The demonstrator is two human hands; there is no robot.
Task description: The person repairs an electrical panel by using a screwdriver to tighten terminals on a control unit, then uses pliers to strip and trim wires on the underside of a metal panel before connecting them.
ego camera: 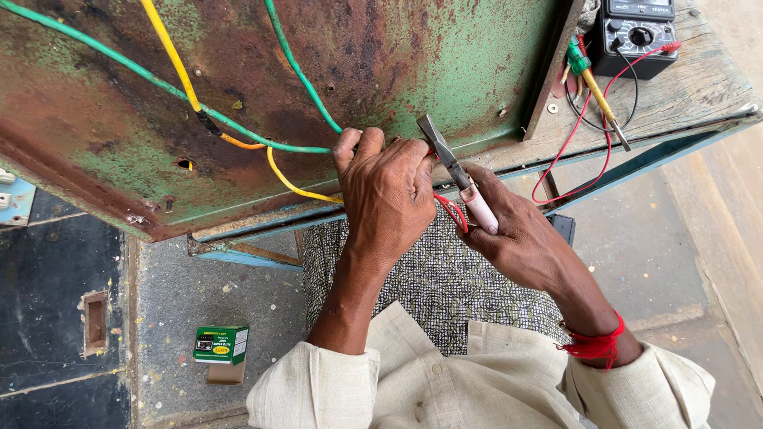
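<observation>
My left hand (pixel 385 195) is closed around a bundle of wires at the lower edge of a rusty green metal panel (pixel 262 95). Green wires (pixel 298 71) and a yellow wire (pixel 171 56) run down the panel into that hand. My right hand (pixel 513 230) grips pliers (pixel 457 175) with pale pink handles, their jaws pointing up beside my left fingers. A red wire (pixel 453 213) loops between the two hands. What the jaws bite on is hidden.
A black multimeter (pixel 640 32) with red and black leads and a green-yellow screwdriver (pixel 596 91) lie on the wooden bench at upper right. A small green box (pixel 221 344) sits on the stone floor at lower left. Patterned cloth covers my lap.
</observation>
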